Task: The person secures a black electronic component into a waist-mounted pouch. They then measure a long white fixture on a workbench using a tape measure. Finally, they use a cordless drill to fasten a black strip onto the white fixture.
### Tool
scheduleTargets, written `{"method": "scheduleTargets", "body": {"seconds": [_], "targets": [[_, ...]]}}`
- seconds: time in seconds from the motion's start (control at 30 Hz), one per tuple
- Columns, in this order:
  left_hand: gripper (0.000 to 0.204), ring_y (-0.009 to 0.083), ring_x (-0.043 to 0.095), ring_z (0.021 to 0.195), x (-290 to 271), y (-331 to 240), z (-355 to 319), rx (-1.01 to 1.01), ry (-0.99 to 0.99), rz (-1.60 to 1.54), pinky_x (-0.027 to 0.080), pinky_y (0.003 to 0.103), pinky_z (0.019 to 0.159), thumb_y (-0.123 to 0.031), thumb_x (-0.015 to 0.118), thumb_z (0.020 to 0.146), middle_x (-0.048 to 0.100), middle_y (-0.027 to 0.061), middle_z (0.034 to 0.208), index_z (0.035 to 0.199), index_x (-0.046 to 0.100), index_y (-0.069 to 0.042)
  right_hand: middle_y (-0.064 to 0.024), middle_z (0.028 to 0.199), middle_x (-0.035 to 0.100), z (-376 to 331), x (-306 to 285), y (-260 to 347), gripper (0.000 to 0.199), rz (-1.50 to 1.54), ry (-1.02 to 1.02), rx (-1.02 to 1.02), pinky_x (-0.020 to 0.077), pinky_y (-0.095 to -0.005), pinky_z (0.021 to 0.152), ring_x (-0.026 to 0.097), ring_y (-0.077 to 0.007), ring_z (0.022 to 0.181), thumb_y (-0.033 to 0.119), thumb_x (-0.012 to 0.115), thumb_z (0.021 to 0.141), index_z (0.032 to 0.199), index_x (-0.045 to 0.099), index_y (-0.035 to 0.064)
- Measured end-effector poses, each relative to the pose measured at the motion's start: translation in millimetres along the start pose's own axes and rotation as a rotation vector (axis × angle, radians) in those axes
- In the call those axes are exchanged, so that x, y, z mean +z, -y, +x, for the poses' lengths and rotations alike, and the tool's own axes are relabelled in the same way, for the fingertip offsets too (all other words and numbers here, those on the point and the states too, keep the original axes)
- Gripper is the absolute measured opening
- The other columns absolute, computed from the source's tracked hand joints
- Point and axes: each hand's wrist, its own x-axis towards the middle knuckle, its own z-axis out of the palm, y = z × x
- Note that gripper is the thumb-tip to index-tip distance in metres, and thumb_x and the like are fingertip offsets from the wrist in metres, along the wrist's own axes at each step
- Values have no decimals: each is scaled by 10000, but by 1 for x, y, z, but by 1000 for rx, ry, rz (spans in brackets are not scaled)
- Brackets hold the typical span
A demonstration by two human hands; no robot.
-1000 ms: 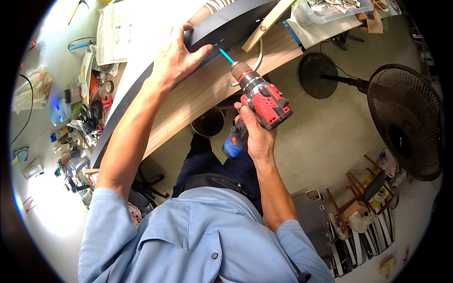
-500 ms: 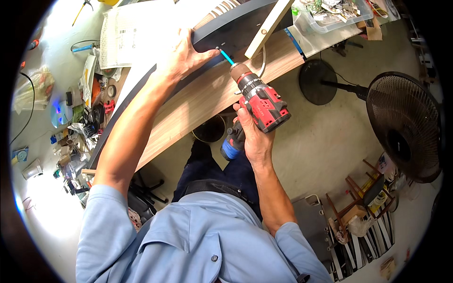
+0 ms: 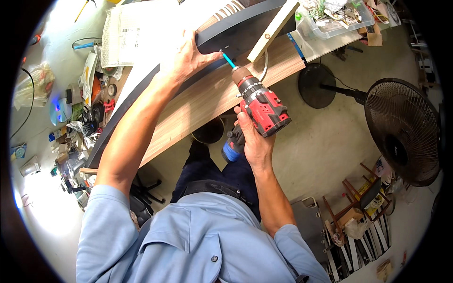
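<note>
My right hand (image 3: 255,144) is wrapped round the grip of a red and black cordless drill (image 3: 266,111), with a blue part at the base of its handle. A turquoise driver bit (image 3: 228,59) points from the chuck at a small screw (image 3: 221,51) on a dark curved frame (image 3: 236,35). Beside the screw lies the thumb tip of my left hand (image 3: 181,61). That hand rests along the frame's edge, thumb and forefinger spread apart; its other fingers are hard to see in the glare.
A pale wooden bar (image 3: 272,30) slants across the frame, above the wood-grain table (image 3: 203,104). A clear plastic bin (image 3: 339,31) of scraps sits at the far right. To the right stands a black fan (image 3: 401,132); loose tools and parts clutter the left.
The whole view has shifted slightly. Both hands, the drill and the bit at the screw keep nearly the same pose.
</note>
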Motion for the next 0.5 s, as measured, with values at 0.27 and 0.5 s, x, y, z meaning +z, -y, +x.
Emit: {"method": "scheduleTargets", "body": {"seconds": [0.27,0.5], "targets": [[914,413,633,1083,0,1,0,3,-18,-37,524,478,922,-687,794,740,585,243,1177,1248,534,27,-44,1029,677,5,2,1,282,-10,13,-23,518,-323,845,624,-140,923,194,740,966,1159,652,8],[905,420,618,1122,-7,-4,1,-39,35,-55,515,488,947,-639,822,743,575,251,1222,1277,524,29,-33,1034,665,2,11,14,284,-57,0,-36,515,-315,852,609,-127,928,154,761,948,1158,640,7]]}}
